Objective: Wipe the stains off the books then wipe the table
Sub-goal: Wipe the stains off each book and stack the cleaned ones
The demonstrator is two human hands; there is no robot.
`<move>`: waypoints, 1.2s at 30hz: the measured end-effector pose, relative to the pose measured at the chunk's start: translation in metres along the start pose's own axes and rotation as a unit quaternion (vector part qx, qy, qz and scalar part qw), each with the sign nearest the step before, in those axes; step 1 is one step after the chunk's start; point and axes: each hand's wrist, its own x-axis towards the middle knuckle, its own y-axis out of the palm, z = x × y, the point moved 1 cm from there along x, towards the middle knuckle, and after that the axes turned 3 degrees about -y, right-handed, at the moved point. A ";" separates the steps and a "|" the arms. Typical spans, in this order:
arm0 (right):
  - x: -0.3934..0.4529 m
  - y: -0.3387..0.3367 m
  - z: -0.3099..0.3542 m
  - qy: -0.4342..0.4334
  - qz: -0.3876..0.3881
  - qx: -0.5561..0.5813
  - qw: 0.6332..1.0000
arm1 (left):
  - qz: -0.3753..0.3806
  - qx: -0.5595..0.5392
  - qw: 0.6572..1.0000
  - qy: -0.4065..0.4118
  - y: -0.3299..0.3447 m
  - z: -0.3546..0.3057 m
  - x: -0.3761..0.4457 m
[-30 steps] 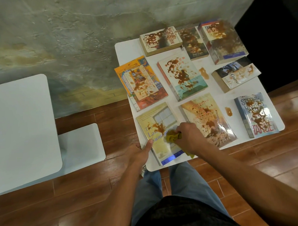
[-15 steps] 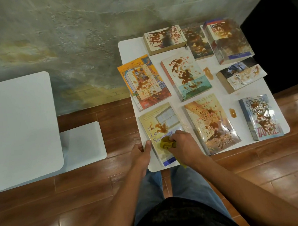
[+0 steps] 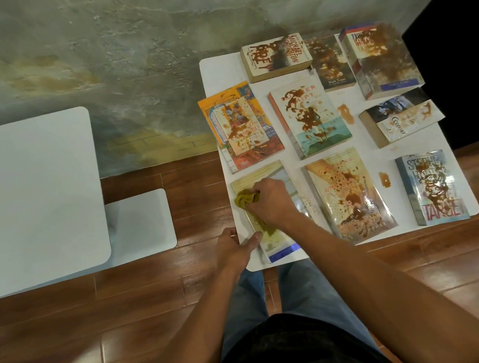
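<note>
The right hand [image 3: 269, 202] grips a yellow cloth [image 3: 244, 199] with curled fingers and presses it on the pale yellow book [image 3: 273, 234] at the near left corner of the white table [image 3: 217, 72]; the left hand [image 3: 234, 246] rests at the table edge, its thumb pressing the book's near corner; eight other stained books lie further on the table.

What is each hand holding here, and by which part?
Right hand grips the bunched cloth, its end sticking out. Left hand steadies the pale book, thumb on its near left edge.
</note>
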 end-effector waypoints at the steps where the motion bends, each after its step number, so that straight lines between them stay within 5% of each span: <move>1: 0.006 -0.006 -0.001 0.003 0.011 -0.001 1.000 | -0.002 0.001 1.000 0.000 0.000 0.001 0.001; 7: 0.034 -0.029 -0.009 0.016 0.006 -0.008 1.000 | -0.016 0.005 1.000 0.012 0.001 0.000 0.000; 11: 0.032 -0.034 -0.006 -0.028 0.102 -0.071 0.992 | -0.010 -0.002 1.000 0.010 0.001 -0.001 -0.001; 16: 0.034 -0.035 -0.008 -0.027 0.054 -0.051 0.997 | -0.013 0.001 1.000 0.007 0.002 -0.002 0.001; 20: 0.032 -0.039 -0.014 -0.063 0.116 -0.083 0.988 | -0.015 0.012 1.000 0.009 0.001 -0.001 0.001; 31: 0.029 -0.054 -0.045 0.039 0.005 -0.056 0.998 | -0.008 0.022 1.000 0.002 0.002 -0.001 0.003; 36: 0.015 -0.040 -0.028 -0.032 0.089 -0.069 0.993 | -0.008 0.026 1.000 0.001 0.001 -0.001 0.003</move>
